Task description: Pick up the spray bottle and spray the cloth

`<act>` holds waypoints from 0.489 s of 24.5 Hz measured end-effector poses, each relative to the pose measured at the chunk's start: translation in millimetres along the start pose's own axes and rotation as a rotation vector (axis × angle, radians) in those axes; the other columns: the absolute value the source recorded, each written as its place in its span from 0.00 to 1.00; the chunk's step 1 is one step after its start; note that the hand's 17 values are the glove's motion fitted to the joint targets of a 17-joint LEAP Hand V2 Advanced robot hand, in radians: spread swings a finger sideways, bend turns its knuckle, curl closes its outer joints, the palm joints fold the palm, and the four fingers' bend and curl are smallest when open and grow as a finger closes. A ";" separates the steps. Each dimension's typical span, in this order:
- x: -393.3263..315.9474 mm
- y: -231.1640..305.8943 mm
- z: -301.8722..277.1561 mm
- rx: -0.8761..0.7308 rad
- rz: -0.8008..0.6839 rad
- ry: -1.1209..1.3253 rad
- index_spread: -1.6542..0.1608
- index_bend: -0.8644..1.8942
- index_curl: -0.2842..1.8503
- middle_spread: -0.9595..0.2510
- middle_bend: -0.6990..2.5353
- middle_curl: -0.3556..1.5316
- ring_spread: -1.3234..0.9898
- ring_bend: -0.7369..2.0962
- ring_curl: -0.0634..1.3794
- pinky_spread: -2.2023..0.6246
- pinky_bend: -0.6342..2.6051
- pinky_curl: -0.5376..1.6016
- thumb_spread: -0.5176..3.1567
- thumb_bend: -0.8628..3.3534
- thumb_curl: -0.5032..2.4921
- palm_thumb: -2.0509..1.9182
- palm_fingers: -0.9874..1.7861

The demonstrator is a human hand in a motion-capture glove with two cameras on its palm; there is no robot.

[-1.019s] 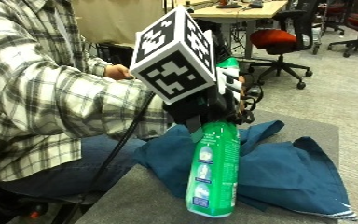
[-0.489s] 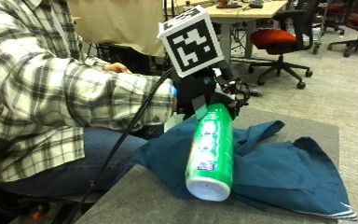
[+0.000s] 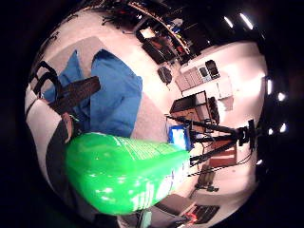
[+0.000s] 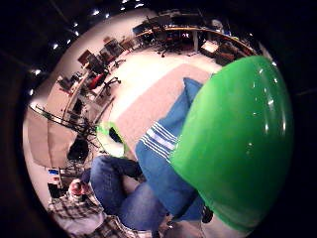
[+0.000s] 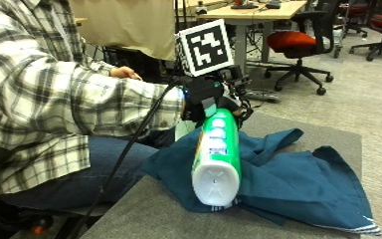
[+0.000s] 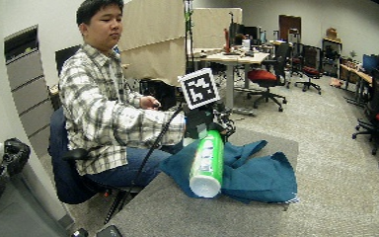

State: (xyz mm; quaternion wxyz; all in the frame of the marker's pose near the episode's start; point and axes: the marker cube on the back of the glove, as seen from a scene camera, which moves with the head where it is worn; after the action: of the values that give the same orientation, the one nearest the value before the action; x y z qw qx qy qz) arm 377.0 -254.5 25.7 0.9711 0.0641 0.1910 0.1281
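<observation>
The right hand (image 5: 207, 97) grips the green spray bottle (image 5: 216, 154) at its neck, fingers curled round it, and holds it tilted with its white base toward the camera, above the blue cloth (image 5: 297, 181). The cloth lies rumpled on the grey table (image 5: 144, 211), its near edge hanging off the side by the person's knee. The bare hand (image 5: 123, 72) rests apart, behind the gloved arm.
</observation>
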 end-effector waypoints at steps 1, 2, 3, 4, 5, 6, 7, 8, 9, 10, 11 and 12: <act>-2.5 1.0 2.5 -0.014 -0.021 0.019 0.76 0.45 0.38 0.64 0.38 0.44 0.48 0.45 0.36 0.72 0.32 0.42 0.16 0.20 0.43 0.77 0.84; -5.0 2.0 5.1 -0.027 -0.040 0.034 0.76 0.45 0.38 0.64 0.38 0.44 0.48 0.45 0.36 0.72 0.32 0.42 0.16 0.20 0.43 0.77 0.84; -7.6 2.7 7.7 -0.040 -0.057 0.045 0.76 0.45 0.38 0.64 0.38 0.44 0.48 0.45 0.36 0.72 0.32 0.42 0.16 0.20 0.43 0.77 0.84; -10.5 3.2 10.3 -0.052 -0.070 0.055 0.76 0.45 0.38 0.64 0.38 0.44 0.48 0.45 0.36 0.72 0.32 0.42 0.16 0.20 0.43 0.77 0.84; -13.5 3.4 12.8 -0.062 -0.081 0.065 0.76 0.45 0.39 0.64 0.38 0.44 0.48 0.45 0.36 0.72 0.32 0.42 0.16 0.20 0.43 0.77 0.84; -16.6 3.5 15.3 -0.070 -0.090 0.076 0.76 0.45 0.39 0.64 0.38 0.44 0.48 0.45 0.36 0.72 0.32 0.42 0.16 0.20 0.43 0.77 0.84; -19.9 3.6 17.6 -0.078 -0.098 0.086 0.76 0.45 0.39 0.64 0.38 0.44 0.48 0.45 0.36 0.72 0.32 0.42 0.16 0.20 0.43 0.77 0.84; -23.2 3.8 19.8 -0.084 -0.105 0.095 0.76 0.45 0.39 0.64 0.38 0.44 0.48 0.45 0.36 0.72 0.32 0.42 0.16 0.20 0.43 0.77 0.84; -26.0 4.3 21.8 -0.091 -0.112 0.102 0.76 0.45 0.39 0.64 0.38 0.44 0.48 0.45 0.36 0.72 0.32 0.42 0.16 0.20 0.43 0.77 0.84; -28.5 5.0 23.5 -0.097 -0.118 0.107 0.76 0.45 0.39 0.64 0.38 0.44 0.48 0.45 0.36 0.72 0.32 0.42 0.16 0.20 0.43 0.77 0.84; -30.7 5.7 25.0 -0.103 -0.122 0.112 0.76 0.45 0.39 0.64 0.38 0.44 0.48 0.45 0.36 0.72 0.32 0.42 0.16 0.20 0.43 0.77 0.84; -32.9 6.3 26.2 -0.106 -0.125 0.115 0.76 0.45 0.39 0.64 0.38 0.44 0.48 0.45 0.36 0.72 0.32 0.42 0.16 0.20 0.43 0.77 0.84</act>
State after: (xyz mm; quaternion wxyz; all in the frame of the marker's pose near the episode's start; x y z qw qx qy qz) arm 356.3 -259.4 62.6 0.9667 -0.0071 0.2428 0.0806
